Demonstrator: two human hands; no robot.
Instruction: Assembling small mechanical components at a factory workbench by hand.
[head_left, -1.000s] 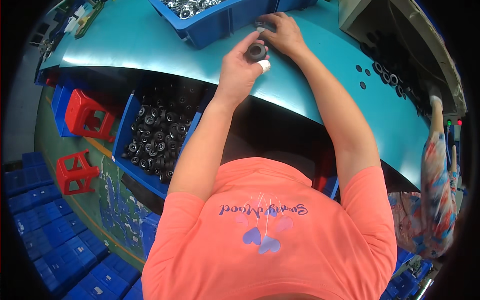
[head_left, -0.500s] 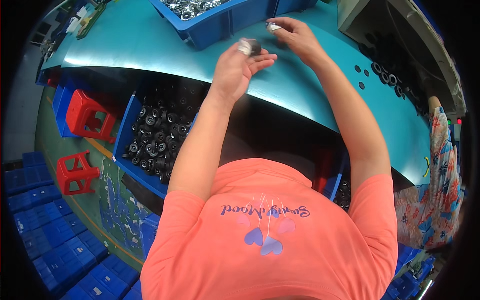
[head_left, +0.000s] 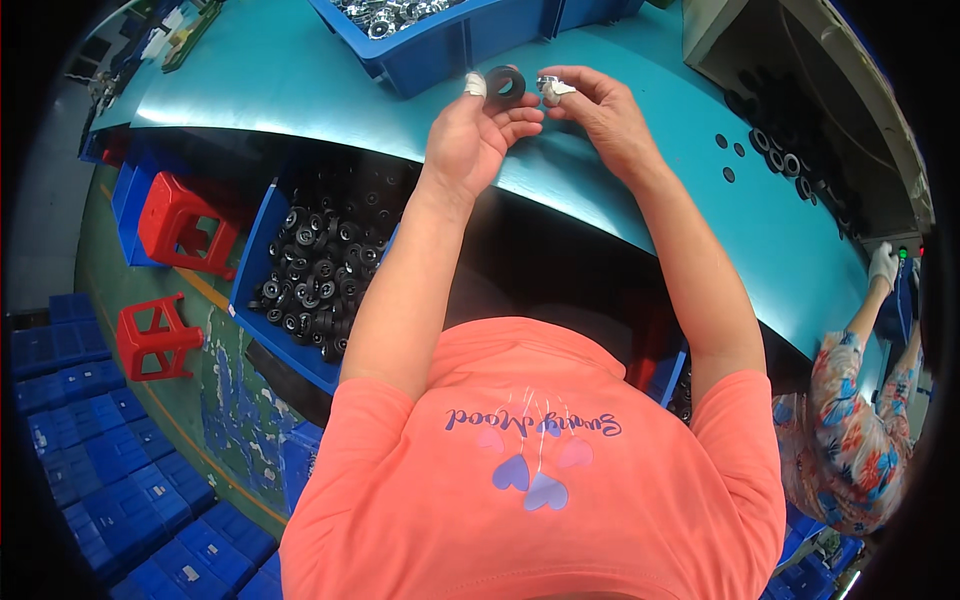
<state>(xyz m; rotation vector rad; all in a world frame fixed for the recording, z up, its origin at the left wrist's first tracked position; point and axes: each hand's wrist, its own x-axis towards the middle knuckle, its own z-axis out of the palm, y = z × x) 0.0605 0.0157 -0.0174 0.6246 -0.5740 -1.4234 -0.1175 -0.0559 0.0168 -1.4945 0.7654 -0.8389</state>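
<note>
My left hand [head_left: 470,142] holds a black rubber ring [head_left: 505,86] above the teal tabletop [head_left: 390,125], between a white-wrapped thumb and the fingers. Just to its right, my right hand [head_left: 606,112] pinches a small shiny metal wheel hub [head_left: 547,84]; a white wrap covers a digit there too. The ring and the hub are close but apart. Beyond both hands stands a blue bin [head_left: 430,50] with many silvery metal parts [head_left: 385,18] in it.
Below the table's edge at left, a blue bin [head_left: 262,240] is filled with black wheels [head_left: 318,275]. Red stools [head_left: 160,338] and stacked blue crates [head_left: 130,500] stand on the floor. Black rings [head_left: 775,158] lie at right near a machine [head_left: 720,30]; a co-worker's gloved hand [head_left: 884,265] is there.
My hands have drawn closer together, the right one moving down toward me. The ring now faces up with its hole showing. At right, the co-worker's arm has moved and a gloved hand shows.
</note>
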